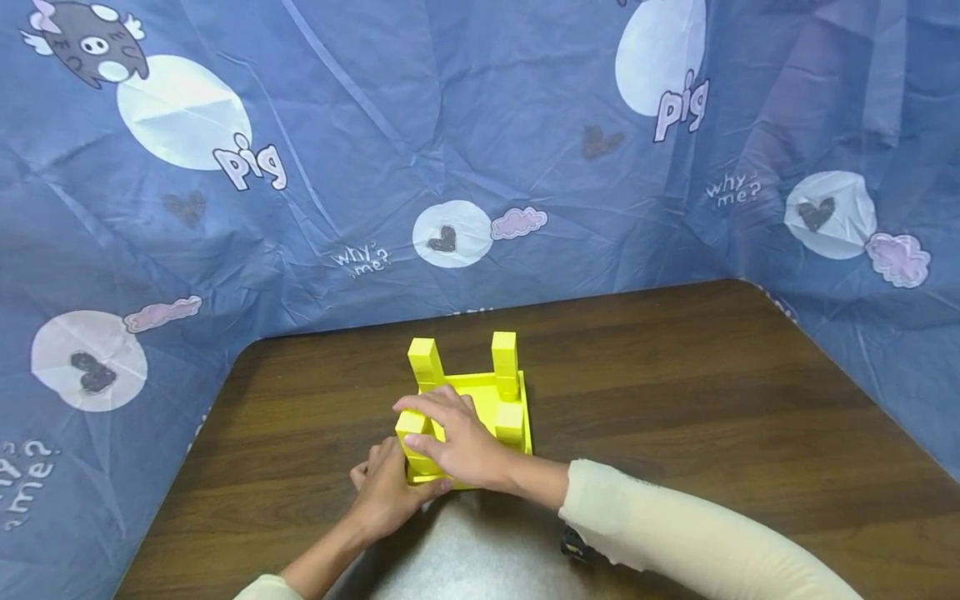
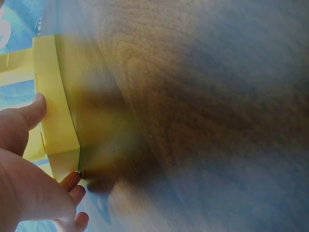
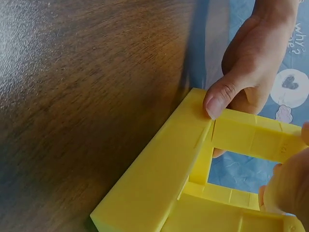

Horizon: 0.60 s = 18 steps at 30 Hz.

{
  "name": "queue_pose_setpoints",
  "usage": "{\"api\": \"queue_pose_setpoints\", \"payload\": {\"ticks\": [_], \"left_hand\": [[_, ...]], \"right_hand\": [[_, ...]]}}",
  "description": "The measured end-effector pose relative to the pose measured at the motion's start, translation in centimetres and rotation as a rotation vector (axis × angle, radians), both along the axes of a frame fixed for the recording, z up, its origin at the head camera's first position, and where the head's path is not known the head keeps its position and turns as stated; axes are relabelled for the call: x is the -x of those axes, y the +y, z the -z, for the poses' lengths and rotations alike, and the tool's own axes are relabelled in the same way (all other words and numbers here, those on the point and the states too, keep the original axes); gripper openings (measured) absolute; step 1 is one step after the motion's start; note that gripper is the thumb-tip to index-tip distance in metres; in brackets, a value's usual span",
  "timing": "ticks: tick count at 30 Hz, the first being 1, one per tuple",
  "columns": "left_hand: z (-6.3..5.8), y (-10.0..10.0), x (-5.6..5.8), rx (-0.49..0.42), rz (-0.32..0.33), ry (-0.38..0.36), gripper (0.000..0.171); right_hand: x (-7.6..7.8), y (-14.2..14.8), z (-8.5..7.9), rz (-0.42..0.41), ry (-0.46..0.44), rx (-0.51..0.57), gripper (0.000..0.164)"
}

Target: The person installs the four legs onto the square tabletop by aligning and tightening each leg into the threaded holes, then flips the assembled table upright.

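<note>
A small yellow stool (image 1: 483,393) lies upside down on the table, with its block-like legs pointing up. My left hand (image 1: 390,496) grips the seat's near left corner, the thumb on its side edge and the other fingers round the corner. Over the near left leg (image 1: 411,423) reaches my right hand (image 1: 468,450), holding its upper end between thumb and fingers. Farther back stand the far left leg (image 1: 426,362) and far right leg (image 1: 506,367). In the right wrist view, the left thumb presses the seat edge (image 3: 159,159) beside the leg's base; the right hand (image 3: 287,188) is partly cut off.
The stool stands on a dark wood-grain table (image 1: 675,375), whose rounded far edge meets a blue printed cloth (image 1: 360,150). A glossy reflection (image 1: 457,550) lies on the near table surface. A black object (image 1: 573,543) shows beneath the right sleeve.
</note>
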State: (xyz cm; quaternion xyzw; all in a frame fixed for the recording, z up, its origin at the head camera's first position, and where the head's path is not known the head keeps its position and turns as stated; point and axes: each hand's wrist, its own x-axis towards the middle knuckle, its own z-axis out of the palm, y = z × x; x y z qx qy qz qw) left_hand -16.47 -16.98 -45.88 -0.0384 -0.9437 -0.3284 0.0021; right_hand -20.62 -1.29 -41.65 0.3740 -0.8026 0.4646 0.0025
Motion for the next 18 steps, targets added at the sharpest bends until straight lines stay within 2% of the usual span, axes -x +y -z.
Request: {"api": "queue_pose_setpoints", "payload": {"ticks": [5, 10, 13, 18], "left_hand": [[0.0, -0.1, 0.0, -0.033, 0.014, -0.003, 0.062], [0.0, -0.2, -0.1, -0.046, 0.024, 0.001, 0.05], [-0.1, -0.1, 0.0, -0.043, 0.028, -0.004, 0.049], [-0.2, 0.0, -0.1, -0.031, 0.022, -0.005, 0.056]], "right_hand": [[0.1, -0.5, 0.2, 0.095, 0.017, -0.004, 0.04], [0.2, -1.2, 0.1, 0.151, 0.017, -0.049, 0.043], [0.0, -1.2, -0.2, 0.137, 0.01, -0.088, 0.044], [-0.3, -0.5, -0.8, 0.019, -0.001, -0.105, 0.055]]}}
